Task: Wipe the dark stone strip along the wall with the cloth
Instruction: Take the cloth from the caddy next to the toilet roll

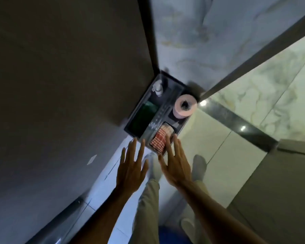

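Observation:
A red-and-white checked cloth (158, 140) lies folded in the near right compartment of a dark caddy (130, 124) on the floor in the corner. My right hand (175, 164) is spread just below the cloth, its fingertips at the caddy's near edge. My left hand (132, 166) is spread beside it, fingers pointing at the caddy's near left corner. Neither hand holds anything. A dark polished stone strip (236, 122) runs along the foot of the marbled wall at the right, with light glints on it.
The caddy also holds a pink paper roll (184, 106), a white pump bottle (158, 88) and a green item (148, 110). A dark wall panel (60, 67) fills the left. My legs and grey shoes (199, 166) stand on pale floor tiles below.

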Available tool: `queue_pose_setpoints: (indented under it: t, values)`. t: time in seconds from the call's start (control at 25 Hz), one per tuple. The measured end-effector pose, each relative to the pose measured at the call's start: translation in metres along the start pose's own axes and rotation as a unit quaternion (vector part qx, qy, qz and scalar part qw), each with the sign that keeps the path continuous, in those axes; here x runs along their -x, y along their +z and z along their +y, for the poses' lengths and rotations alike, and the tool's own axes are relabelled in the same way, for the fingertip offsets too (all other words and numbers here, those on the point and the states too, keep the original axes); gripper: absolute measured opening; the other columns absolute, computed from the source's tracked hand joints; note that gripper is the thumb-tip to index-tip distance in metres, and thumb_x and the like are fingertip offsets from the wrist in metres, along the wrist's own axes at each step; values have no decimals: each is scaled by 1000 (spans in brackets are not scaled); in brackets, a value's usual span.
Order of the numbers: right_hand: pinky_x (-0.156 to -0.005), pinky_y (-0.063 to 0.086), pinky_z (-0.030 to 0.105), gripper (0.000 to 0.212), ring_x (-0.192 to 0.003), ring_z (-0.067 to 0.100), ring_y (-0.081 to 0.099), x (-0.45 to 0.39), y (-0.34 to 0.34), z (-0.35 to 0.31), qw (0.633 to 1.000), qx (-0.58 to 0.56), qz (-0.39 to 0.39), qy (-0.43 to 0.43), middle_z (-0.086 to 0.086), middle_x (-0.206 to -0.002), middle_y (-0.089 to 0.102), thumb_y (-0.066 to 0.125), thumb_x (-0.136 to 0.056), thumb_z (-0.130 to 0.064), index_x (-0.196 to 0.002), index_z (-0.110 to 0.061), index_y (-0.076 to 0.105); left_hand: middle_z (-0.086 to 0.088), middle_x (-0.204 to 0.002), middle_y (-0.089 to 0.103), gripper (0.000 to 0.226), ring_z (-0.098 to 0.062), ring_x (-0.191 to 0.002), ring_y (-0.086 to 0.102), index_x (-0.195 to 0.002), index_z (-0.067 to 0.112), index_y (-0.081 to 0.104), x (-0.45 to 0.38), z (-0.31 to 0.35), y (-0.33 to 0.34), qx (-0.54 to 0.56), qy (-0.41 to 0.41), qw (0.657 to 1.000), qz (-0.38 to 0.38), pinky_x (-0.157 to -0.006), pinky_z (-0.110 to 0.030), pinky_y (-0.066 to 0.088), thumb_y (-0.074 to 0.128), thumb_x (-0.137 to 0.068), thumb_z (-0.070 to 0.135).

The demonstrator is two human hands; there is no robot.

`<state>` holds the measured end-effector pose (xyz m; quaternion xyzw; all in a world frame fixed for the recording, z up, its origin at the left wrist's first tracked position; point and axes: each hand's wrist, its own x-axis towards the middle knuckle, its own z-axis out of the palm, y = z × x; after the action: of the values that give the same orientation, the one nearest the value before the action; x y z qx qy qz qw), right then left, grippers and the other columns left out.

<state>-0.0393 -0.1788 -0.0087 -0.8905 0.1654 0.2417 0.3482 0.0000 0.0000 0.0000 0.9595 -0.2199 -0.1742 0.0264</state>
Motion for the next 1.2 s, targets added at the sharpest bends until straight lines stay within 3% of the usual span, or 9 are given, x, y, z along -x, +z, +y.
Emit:
queue_pose_setpoints:
  t: [0.12,0.24,0.4,0.6,0.72,0.76,0.92,1.04,1.2]
  values:
    - [-143,12,43,71,-175,21,-5,-78,81,-2,989,-117,36,89,0,-188,-8,31,-120,-50,-177,-29,-4,-22,-180,22,74,-38,-166,25,-173,11,15,-80,-26,66,1,-9,1000,1,-132,-58,34,24,-114,55]
    - [-144,6,43,70,-175,25,-12,-142,135,16,974,-106,12,198,8,-188,-14,26,-122,-44,-178,-20,-9,-23,-180,21,73,-38,-167,24,-173,9,14,-160,-21,105,43,35,998,41,-134,-56,30,24,-116,54]
    - [-139,27,55,77,-175,37,0,-183,178,45,952,-145,45,267,17,-187,-10,42,-119,-39,-178,-18,-3,-21,-180,22,67,-37,-168,20,-172,9,23,-233,-7,150,71,135,986,66,-137,-58,20,31,-116,45]
    - [-127,46,63,101,-174,40,3,-194,200,44,949,-102,76,289,15,-187,-10,69,-109,-34,-178,-15,-2,-25,-175,33,61,-40,-165,30,-167,4,35,-251,-8,172,58,142,983,106,-136,-56,16,36,-117,40]
    - [-130,42,62,90,-168,37,31,-190,180,34,926,-178,116,313,12,-185,20,39,-107,-67,-178,-21,10,-25,-175,34,63,-40,-164,31,-167,4,36,-253,-7,168,61,152,980,109,-136,-58,18,36,-117,43]
    - [-130,43,61,86,-164,35,40,-184,174,32,927,-181,127,304,10,-183,28,34,-107,-67,-177,-22,15,-25,-176,33,64,-40,-165,30,-168,5,35,-253,-6,164,64,152,981,104,-136,-60,18,36,-117,44]
    - [-127,47,54,60,-158,37,47,-143,133,28,957,-184,91,207,14,-174,42,58,-109,-14,-167,-8,43,-22,-181,19,73,-38,-169,18,-173,9,20,-240,-9,131,35,145,987,54,-137,-63,12,28,-115,54]
    - [-125,51,47,47,-147,37,60,-89,70,15,922,-311,127,193,15,-163,57,49,-116,-17,-162,-8,51,-21,-182,15,76,-37,-169,16,-174,13,14,-204,-3,78,45,121,990,53,-137,-62,17,30,-114,57]
    - [-118,51,30,45,-138,31,66,-18,-18,15,921,-267,215,183,17,-155,65,53,-117,-19,-160,-7,56,-18,-183,12,71,-34,-170,11,-175,15,9,-141,30,18,4,145,989,32,-138,-58,15,29,-117,50]
